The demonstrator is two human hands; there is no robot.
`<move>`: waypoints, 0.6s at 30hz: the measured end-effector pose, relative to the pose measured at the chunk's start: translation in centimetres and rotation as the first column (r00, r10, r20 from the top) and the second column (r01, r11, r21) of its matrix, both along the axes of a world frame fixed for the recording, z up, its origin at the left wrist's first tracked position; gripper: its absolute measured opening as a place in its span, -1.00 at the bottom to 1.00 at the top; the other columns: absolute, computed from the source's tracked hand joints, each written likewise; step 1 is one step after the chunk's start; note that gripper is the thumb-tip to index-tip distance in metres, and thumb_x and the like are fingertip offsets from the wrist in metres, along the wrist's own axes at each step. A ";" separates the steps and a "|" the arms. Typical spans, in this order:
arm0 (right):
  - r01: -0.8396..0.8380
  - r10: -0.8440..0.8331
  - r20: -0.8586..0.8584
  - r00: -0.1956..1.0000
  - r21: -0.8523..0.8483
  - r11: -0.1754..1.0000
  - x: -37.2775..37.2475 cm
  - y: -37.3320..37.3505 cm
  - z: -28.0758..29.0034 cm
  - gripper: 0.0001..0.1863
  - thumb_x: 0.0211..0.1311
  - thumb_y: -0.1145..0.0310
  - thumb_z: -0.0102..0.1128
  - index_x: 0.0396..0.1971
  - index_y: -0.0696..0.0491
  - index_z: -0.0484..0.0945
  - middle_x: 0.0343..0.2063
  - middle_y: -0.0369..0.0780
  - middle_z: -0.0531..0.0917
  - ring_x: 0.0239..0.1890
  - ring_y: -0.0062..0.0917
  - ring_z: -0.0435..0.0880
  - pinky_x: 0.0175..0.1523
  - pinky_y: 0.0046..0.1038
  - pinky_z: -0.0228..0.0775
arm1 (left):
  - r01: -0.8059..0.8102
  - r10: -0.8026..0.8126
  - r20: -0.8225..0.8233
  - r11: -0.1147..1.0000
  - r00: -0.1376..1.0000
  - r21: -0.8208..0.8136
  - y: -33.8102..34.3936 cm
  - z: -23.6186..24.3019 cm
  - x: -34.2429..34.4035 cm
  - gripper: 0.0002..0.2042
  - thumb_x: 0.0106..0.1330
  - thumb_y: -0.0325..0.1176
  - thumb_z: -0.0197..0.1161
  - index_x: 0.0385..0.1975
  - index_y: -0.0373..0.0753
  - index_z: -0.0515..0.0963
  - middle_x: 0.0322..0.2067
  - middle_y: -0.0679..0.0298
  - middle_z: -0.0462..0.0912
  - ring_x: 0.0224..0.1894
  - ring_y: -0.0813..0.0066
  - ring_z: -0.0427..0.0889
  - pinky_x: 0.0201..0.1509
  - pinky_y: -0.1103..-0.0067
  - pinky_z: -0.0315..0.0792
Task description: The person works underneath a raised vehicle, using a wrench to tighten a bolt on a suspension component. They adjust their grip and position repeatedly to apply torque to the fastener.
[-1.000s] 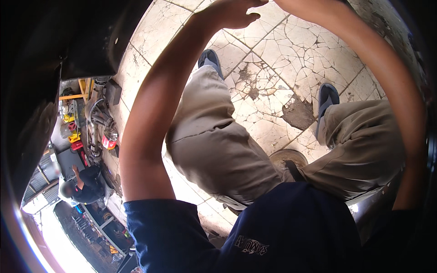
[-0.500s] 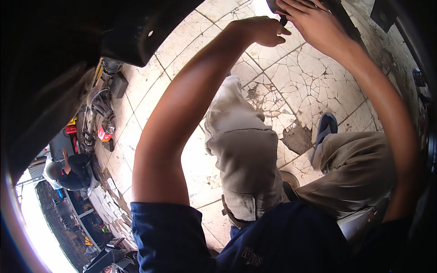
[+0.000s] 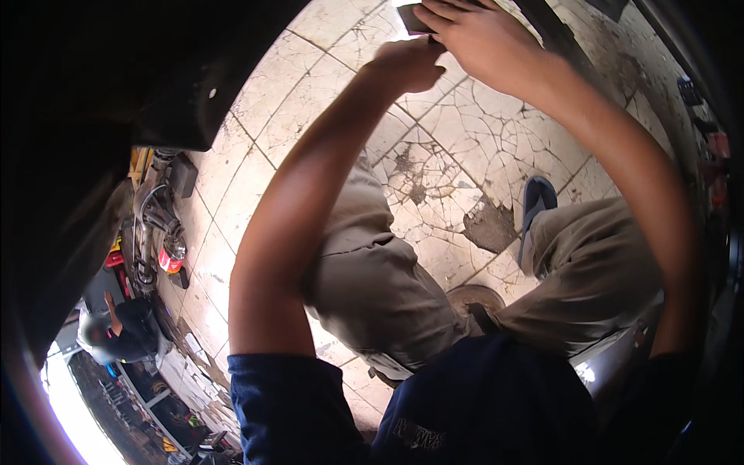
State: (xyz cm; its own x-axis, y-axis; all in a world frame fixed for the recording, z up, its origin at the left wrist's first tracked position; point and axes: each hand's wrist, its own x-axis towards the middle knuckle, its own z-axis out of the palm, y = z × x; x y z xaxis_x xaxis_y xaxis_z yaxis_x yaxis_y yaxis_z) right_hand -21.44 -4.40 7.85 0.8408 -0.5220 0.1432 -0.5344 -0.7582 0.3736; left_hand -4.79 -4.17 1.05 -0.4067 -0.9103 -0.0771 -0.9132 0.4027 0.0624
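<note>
At the top of the view my right hand (image 3: 488,46) lays its fingers over a dark, flat, angular piece (image 3: 412,19), curling at its edge. Just below and left, my left hand (image 3: 407,66) is bent with fingers curled near the underside of that piece; what they hold is hidden behind the fingers and my right hand. Both arms are raised and stretched forward. Beyond the piece a dark metal bar (image 3: 554,31) runs along the upper right.
Dark bodywork (image 3: 170,116) fills the upper left, over cracked floor tiles (image 3: 256,116). A metal axle assembly (image 3: 159,209) lies at the left, near a seated co-worker (image 3: 128,329) and shelves (image 3: 155,403). My legs (image 3: 573,240) and sandal (image 3: 536,201) are below.
The dark piece has come into view under my right hand. Since half a second ago both hands appear further left, the left one a little lower, and the view has shifted slightly.
</note>
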 end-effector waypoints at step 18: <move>-0.220 0.214 0.213 0.953 0.006 0.975 -1.4 -2.0 -0.7 -0.51 0.14 0.30 0.05 0.05 0.27 0.41 0.09 -0.01 0.47 0.19 -0.33 0.42 0.36 -0.32 0.06 | 0.042 -0.062 -0.270 0.996 0.961 -0.079 0.4 -1.4 0.3 -0.79 0.27 -0.24 0.14 -0.14 -0.10 0.50 -0.34 0.16 0.66 -0.30 0.19 0.65 -0.24 0.32 0.52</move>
